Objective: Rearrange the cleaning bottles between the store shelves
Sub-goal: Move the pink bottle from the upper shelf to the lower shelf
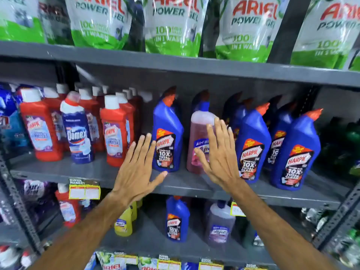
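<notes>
On the middle shelf (97,175) a blue Harpic bottle (167,137) stands upright beside a pink floor-cleaner bottle (196,141). My left hand (138,168) is spread flat just left of the blue bottle, thumb near its base, holding nothing. In front of the pink bottle's right side my right hand (220,154) is spread with fingers apart; I cannot tell whether it touches the bottle. More blue Harpic bottles (253,147) stand to the right. At the left are red Harpic bottles (115,131) and a Domex bottle (78,131).
Ariel Power Gel pouches (171,26) fill the top shelf. On the lower shelf stand a blue Harpic bottle (177,221), a purple cleaner bottle (220,227), yellow bottles (124,223) and a red bottle (67,207). Yellow price tags (84,190) hang on the shelf edge. Dark green bottles (350,145) sit far right.
</notes>
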`<state>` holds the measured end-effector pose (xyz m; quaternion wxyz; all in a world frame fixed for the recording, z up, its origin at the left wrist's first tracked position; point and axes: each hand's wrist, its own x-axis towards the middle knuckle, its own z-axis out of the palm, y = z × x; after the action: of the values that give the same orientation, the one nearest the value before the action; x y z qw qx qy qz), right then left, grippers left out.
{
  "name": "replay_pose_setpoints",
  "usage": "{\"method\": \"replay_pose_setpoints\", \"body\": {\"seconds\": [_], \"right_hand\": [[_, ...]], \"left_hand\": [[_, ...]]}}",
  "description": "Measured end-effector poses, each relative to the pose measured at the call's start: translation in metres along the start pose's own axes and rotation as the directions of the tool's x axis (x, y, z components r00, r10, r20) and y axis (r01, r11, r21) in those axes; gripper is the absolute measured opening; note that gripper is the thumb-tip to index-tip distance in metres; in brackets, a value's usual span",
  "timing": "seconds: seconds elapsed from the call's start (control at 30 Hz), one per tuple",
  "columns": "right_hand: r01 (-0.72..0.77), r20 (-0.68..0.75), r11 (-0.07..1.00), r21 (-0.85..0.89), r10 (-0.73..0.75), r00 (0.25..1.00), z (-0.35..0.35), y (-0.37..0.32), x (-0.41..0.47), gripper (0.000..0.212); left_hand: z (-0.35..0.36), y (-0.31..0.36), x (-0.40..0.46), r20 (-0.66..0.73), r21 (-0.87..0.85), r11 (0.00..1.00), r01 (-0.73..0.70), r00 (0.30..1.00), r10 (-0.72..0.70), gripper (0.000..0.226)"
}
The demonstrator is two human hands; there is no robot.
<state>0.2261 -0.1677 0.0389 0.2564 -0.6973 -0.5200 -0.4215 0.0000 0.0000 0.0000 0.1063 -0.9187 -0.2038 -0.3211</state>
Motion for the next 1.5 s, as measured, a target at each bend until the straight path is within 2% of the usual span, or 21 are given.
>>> {"method": "replay_pose_setpoints", "body": {"seconds": [0.13, 0.3, 0.4, 0.5, 0.57, 0.7, 0.93, 1.13, 1.27, 1.5], "right_hand": [[-0.169, 0.080, 0.982, 0.089, 0.162, 0.983, 0.027, 0.006, -0.023, 0.082], [-0.321, 0.153, 0.918, 0.234, 0.291, 0.944, 0.049, 0.013, -0.035, 0.091], [-0.460, 0.234, 0.788, 0.409, 0.397, 0.888, 0.052, 0.011, -0.031, 0.097], [-0.579, 0.357, 0.580, 0.573, 0.460, 0.813, 0.053, 0.014, -0.021, 0.102], [-0.619, 0.414, 0.468, 0.631, 0.471, 0.779, 0.052, 0.016, -0.017, 0.095], [-0.682, 0.514, 0.368, 0.632, 0.459, 0.724, 0.052, 0.025, -0.017, 0.078], [-0.717, 0.570, 0.264, 0.645, 0.458, 0.682, 0.051, 0.033, -0.012, 0.061], [-0.732, 0.578, 0.179, 0.657, 0.504, 0.642, 0.049, 0.030, -0.010, 0.066], [-0.727, 0.551, 0.192, 0.659, 0.534, 0.641, 0.037, 0.024, -0.016, 0.067], [-0.716, 0.514, 0.260, 0.648, 0.544, 0.663, -0.002, 0.009, -0.041, 0.067]], "left_hand": [[0.030, -0.007, -0.015, 0.077, -0.021, 0.993, 0.120, 0.990, -0.118, 0.108], [0.057, -0.015, -0.023, 0.208, -0.043, 0.988, 0.149, 0.968, -0.137, 0.116], [0.057, -0.016, -0.021, 0.304, -0.046, 0.985, 0.167, 0.941, -0.145, 0.120], [0.052, -0.016, -0.016, 0.396, -0.054, 0.983, 0.178, 0.907, -0.143, 0.130], [0.050, -0.016, -0.014, 0.424, -0.009, 0.986, 0.167, 0.894, -0.147, 0.131], [0.048, -0.015, -0.013, 0.454, 0.027, 0.987, 0.157, 0.878, -0.152, 0.124], [0.050, -0.016, -0.013, 0.485, 0.073, 0.987, 0.143, 0.860, -0.160, 0.122], [0.045, -0.015, -0.012, 0.496, 0.045, 0.986, 0.163, 0.853, -0.164, 0.122], [0.042, -0.014, -0.015, 0.515, 0.019, 0.984, 0.175, 0.842, -0.160, 0.115], [0.040, -0.006, -0.041, 0.458, 0.028, 0.987, 0.157, 0.876, -0.152, 0.117]]}}
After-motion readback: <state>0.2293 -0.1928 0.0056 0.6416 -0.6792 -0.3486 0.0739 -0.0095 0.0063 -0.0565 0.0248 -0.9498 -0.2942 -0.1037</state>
